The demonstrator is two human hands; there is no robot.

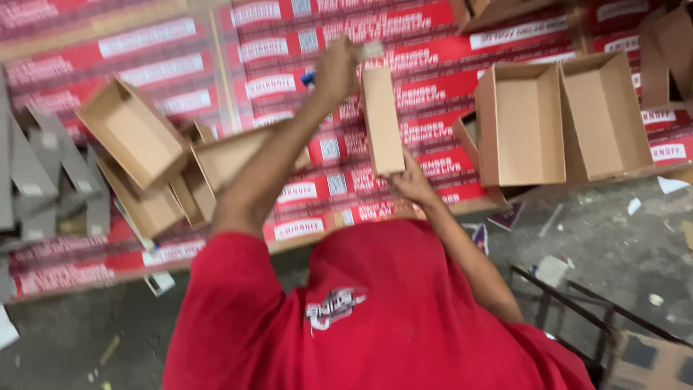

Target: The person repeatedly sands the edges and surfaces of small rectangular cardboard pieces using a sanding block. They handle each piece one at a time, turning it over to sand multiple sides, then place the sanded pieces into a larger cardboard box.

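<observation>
Head view, looking straight down over the person's red shirt (pixel 375 318). The right hand (pixel 411 180) grips the near end of a long, narrow brown cardboard piece (pixel 381 119), fingers closed around its lower edge; the piece stands on end, tilted slightly, above the red printed cardboard sheets (pixel 433 58) that cover the work surface. The left hand (pixel 336 72) is raised at the far end of the piece, fingers curled shut around a small tool with a blue handle (pixel 309 78) and a pale tip (pixel 372 50) that meets the upper end of the cardboard; motion blur prevents telling the exact finger positions. Left of the arms lies a loose cluster of open brown cardboard trays (pixel 133 133), some overlapping one another. Right of the held piece sit two more open trays (pixel 563 119) side by side, touching. At the far left edge is a stack of flat grey cardboard pieces (pixel 43 173). Below the sheets the grey concrete floor (pixel 613 238) carries scraps of paper, and a dark metal frame (pixel 570 296) stands at lower right.
</observation>
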